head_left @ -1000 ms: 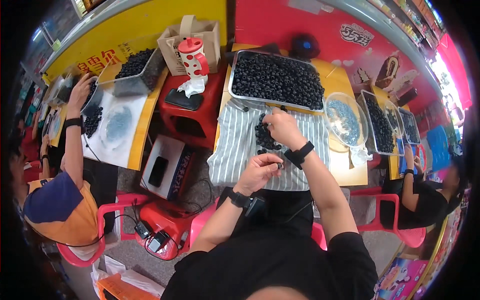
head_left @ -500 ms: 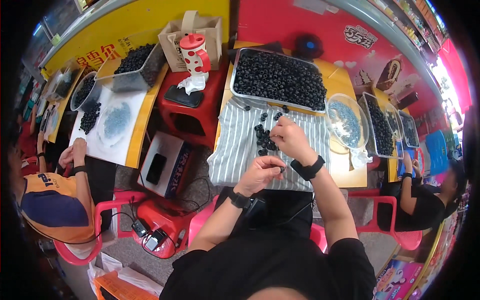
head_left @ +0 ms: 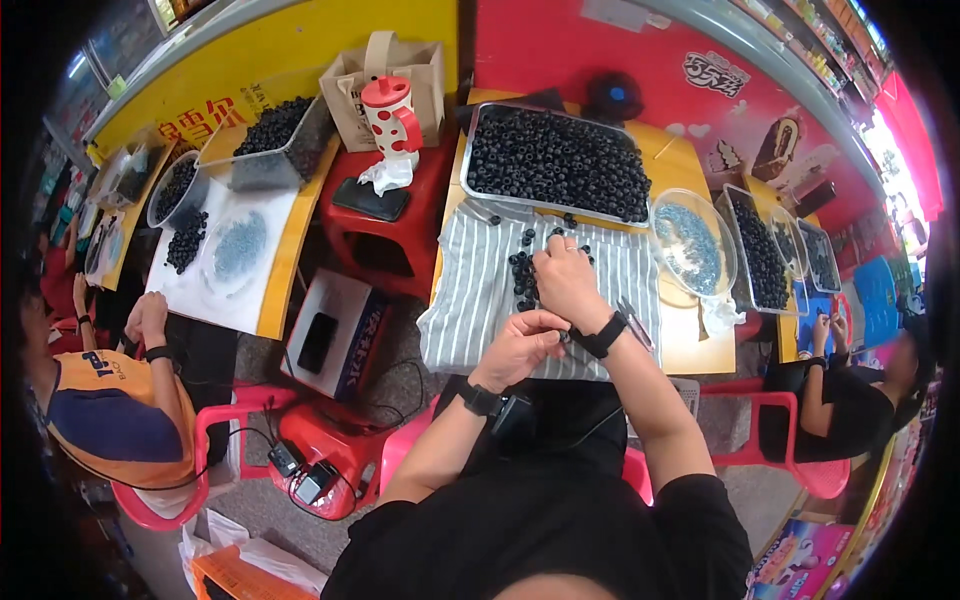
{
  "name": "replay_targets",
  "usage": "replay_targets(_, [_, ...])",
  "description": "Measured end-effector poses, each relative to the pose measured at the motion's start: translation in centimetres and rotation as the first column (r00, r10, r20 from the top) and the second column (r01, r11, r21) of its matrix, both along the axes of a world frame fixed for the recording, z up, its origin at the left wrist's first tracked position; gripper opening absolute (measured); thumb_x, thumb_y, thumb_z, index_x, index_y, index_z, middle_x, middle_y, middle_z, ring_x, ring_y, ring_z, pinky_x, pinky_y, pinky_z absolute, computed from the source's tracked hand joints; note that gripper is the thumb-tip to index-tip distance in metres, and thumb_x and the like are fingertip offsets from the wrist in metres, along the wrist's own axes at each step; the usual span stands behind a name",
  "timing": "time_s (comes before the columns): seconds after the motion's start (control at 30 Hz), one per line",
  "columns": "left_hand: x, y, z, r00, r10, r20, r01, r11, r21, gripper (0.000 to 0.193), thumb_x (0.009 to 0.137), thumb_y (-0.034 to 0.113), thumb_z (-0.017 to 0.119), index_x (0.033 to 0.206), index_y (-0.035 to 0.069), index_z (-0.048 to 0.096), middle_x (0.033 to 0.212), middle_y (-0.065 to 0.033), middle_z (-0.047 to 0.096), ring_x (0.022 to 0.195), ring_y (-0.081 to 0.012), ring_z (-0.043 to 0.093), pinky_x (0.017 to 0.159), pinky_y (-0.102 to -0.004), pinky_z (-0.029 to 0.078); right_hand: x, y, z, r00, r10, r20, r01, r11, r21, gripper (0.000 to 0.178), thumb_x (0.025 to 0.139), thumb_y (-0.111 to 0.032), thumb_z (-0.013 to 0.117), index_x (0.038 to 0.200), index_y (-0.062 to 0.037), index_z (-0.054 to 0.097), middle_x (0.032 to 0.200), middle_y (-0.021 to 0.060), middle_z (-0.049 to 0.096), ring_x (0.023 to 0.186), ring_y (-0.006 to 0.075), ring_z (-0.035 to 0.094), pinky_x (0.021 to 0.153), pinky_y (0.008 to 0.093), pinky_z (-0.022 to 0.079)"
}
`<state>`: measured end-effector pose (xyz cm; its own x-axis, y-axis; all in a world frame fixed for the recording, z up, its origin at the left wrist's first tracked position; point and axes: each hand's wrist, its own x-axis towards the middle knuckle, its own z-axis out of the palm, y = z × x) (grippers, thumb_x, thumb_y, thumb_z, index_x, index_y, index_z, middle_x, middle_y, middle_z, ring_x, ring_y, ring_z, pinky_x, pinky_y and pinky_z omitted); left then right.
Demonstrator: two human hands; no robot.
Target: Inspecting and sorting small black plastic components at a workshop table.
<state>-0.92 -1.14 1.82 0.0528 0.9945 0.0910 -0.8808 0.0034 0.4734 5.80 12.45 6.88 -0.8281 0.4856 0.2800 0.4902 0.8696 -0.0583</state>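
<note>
Left hand (head_left: 522, 352): thumb and index pinched together on a small black ring-shaped piece (head_left: 565, 337), plastic or rubber by the look, right at their tips. Right hand (head_left: 570, 280): fingers bunched and bent down just beyond the left fingertips, at a loose cluster of matching black pieces (head_left: 521, 270) on a grey-and-white striped cloth (head_left: 460, 310); tips hidden, can't tell if they grip one. Farther beyond the right fingers: clear rectangular plastic tray (head_left: 464, 184) heaped with more. Right of them: clear round plastic dish (head_left: 734, 262) of small blue-grey bits

Handling, my guess: light, fairly stiff, not fragile, apt to roll or slip. Best hold is across the outer wall, hole left free

Writing: none legible on the pieces. Well beyond the fingers, red characters on a yellow wall panel (head_left: 300, 50), white stylised lettering on a red wall panel (head_left: 555, 50)
</note>
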Motion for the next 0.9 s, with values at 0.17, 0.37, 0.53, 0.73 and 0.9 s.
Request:
replay_targets(0.17, [0.2,0.1,-0.3,0.999,0.04,0.021,-0.04,0.999,-0.005,0.019,0.089,0.002,0.061,0.107,-0.002,0.061,0.096,-0.0095,0.065,0.083,-0.0175,0.063,0.075,-0.0294,0.052,1.0,0.7,2.1,0.946,-0.021,-0.323,-0.039,0.983,-0.177,0.004,0.075,-0.004,0.064,0.078,-0.0016,0.062,0.08,0.0133,0.06,0.077,0.0279,0.059,0.063,0.0334,0.047])
replay_targets(0.37, [0.3,0.4,-0.5,0.995,0.087,0.055,-0.085,0.996,-0.036,0.018,0.09,0.001,0.059,0.107,-0.001,0.062,0.098,-0.0059,0.065,0.083,-0.0158,0.062,0.075,-0.0296,0.052,6.7,-2.1,4.4,0.728,-0.433,-0.532,-0.24,0.566,-0.789,0.007,0.082,-0.004,0.067,0.085,0.0003,0.063,0.07,-0.0017,0.06,0.066,0.0029,0.053,0.057,0.02,0.042])
replay_targets(0.53, [0.3,0.3,-0.6,0.995,0.087,0.041,-0.086,0.996,-0.028,0.017,0.091,0.002,0.057,0.108,-0.002,0.06,0.101,-0.0078,0.063,0.088,-0.0156,0.061,0.079,-0.0298,0.05,9.1,-7.2,2.0,0.638,-0.593,-0.491,-0.417,0.27,-0.868,0.006,0.082,0.0,0.068,0.087,0.0006,0.065,0.079,0.0022,0.066,0.074,0.008,0.062,0.064,0.0201,0.046])
replay_targets(0.73, [0.3,0.4,-0.4,0.997,0.067,0.04,-0.066,0.998,-0.004,0.018,0.091,0.001,0.058,0.108,-0.002,0.06,0.101,-0.0085,0.064,0.091,-0.0164,0.063,0.081,-0.029,0.052,8.8,-8.6,1.2,0.571,-0.629,-0.527,-0.515,0.226,-0.827,0.012,0.081,0.004,0.068,0.092,0.0015,0.066,0.086,0.0056,0.068,0.079,0.0113,0.065,0.072,0.0221,0.051])
replay_targets(0.9, [0.2,0.4,-0.6,0.997,0.074,0.01,-0.074,0.997,0.011,0.017,0.09,-0.002,0.058,0.107,-0.002,0.061,0.101,-0.0079,0.064,0.091,-0.0158,0.063,0.079,-0.0277,0.052,8.5,-8.8,1.0,0.568,-0.588,-0.576,-0.47,0.344,-0.813,0.01,0.081,0.005,0.068,0.09,0.0018,0.065,0.082,0.0039,0.067,0.08,0.0111,0.065,0.072,0.0225,0.051])
